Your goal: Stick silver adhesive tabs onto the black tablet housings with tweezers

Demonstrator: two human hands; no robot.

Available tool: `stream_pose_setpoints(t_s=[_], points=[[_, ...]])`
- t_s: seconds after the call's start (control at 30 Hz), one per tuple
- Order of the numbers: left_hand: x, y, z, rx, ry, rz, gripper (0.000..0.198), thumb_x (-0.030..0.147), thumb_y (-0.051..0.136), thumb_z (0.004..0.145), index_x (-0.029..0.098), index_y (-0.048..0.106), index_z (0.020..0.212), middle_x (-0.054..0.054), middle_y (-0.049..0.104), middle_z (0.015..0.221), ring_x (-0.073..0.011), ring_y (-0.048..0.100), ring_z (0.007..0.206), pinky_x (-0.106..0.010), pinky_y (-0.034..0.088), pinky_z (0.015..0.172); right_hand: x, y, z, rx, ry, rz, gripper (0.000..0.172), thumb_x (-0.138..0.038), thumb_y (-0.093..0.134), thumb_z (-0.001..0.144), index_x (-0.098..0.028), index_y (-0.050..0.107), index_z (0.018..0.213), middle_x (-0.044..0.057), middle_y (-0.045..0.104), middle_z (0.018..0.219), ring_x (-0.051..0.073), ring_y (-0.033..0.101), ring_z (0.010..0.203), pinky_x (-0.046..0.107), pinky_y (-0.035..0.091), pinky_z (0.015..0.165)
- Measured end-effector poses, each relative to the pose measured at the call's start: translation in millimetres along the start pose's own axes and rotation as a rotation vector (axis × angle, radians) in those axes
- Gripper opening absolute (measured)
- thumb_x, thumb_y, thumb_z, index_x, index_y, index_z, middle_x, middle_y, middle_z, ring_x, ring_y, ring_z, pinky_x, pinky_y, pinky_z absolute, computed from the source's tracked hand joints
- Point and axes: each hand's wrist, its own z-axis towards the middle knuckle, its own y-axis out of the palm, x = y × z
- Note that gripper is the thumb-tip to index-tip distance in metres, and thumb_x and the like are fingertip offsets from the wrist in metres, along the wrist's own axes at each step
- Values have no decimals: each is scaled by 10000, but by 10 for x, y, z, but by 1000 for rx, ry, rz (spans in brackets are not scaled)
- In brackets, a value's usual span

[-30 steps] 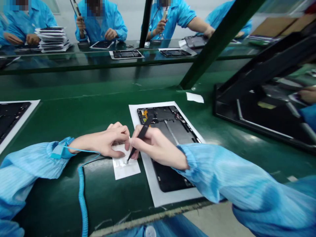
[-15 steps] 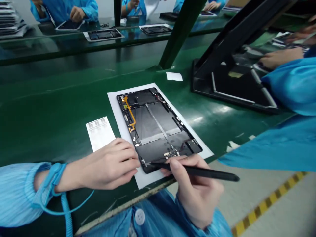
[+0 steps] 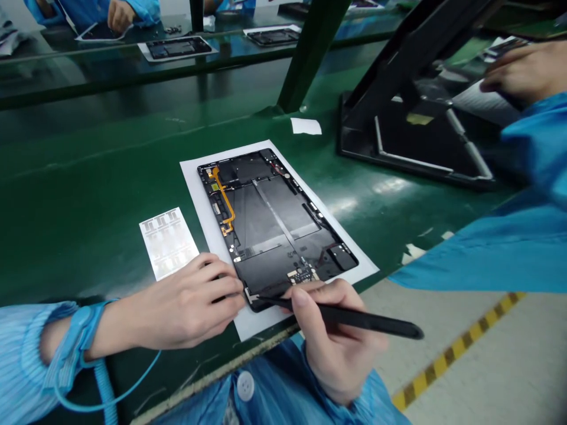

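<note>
A tablet's open back (image 3: 274,227) lies face down on a white paper sheet (image 3: 194,189), showing black shielding, metal plates and an orange flex cable. My right hand (image 3: 336,336) grips black tweezers (image 3: 345,317), their tip at the tablet's lower-left corner, on a small white piece there. My left hand (image 3: 190,301) rests beside that corner, fingers curled against the edge, and nothing shows in it. A backing sheet of small labels (image 3: 168,242) lies just past those fingers. A blue wrist strap (image 3: 75,336) circles my left wrist, and its cord trails down.
A black angled stand (image 3: 411,136) sits on the green bench at right, with a co-worker's hand (image 3: 525,71) beyond it. A green post (image 3: 310,53) rises behind a white paper slip (image 3: 305,126). Other tablets (image 3: 177,48) lie on a farther bench. The bench's front edge (image 3: 212,372) borders a striped floor.
Both hands have moved from the label sheet to the tablet's lower-left corner, with the tweezers now pointing there. The view has swung, and the tablet and sheet now show fully.
</note>
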Motion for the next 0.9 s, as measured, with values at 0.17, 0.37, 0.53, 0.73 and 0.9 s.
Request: stream_pose_setpoints(t_s=[0.17, 0.37, 0.53, 0.73, 0.9], points=[[-7, 4, 3, -3, 8, 4, 159, 98, 486, 935, 88, 634, 993, -102, 678, 947, -220, 558, 942, -380, 465, 859, -10, -4, -10, -24, -19, 2, 185, -113, 648, 851, -210, 594, 703, -15, 653, 664, 122, 612, 569, 208, 491, 518], [2, -4, -1, -4, 10, 4, 157, 94, 495, 928, 69, 640, 983, -104, 674, 931, -230, 557, 924, -389, 461, 837, -9, -4, -12, -13, -7, 0, 194, -111, 640, 860, -207, 589, 699, -20, 640, 660, 114, 598, 555, 204, 487, 521], [1, -2, -1, 3, 14, 11, 157, 86, 501, 919, 65, 648, 971, -101, 673, 915, -235, 565, 916, -386, 464, 830, -22, -2, 1, -11, 16, -27, 210, -165, 647, 875, -208, 585, 680, 2, 638, 642, 140, 595, 532, 242, 503, 496], [-1, 4, 1, -2, 13, 30, 163, 104, 486, 930, 92, 646, 963, -98, 679, 924, -223, 576, 918, -374, 472, 840, -17, -1, -16, -6, 6, -34, 199, -148, 644, 874, -214, 588, 695, 2, 639, 657, 139, 598, 553, 243, 504, 508], [-5, 4, -15, 2, 27, 43, 177, 108, 461, 945, 100, 637, 971, -96, 684, 919, -213, 586, 919, -363, 475, 839, 6, 12, -33, 12, -9, -21, 203, -138, 646, 868, -214, 581, 692, 0, 635, 650, 139, 585, 539, 244, 494, 497]])
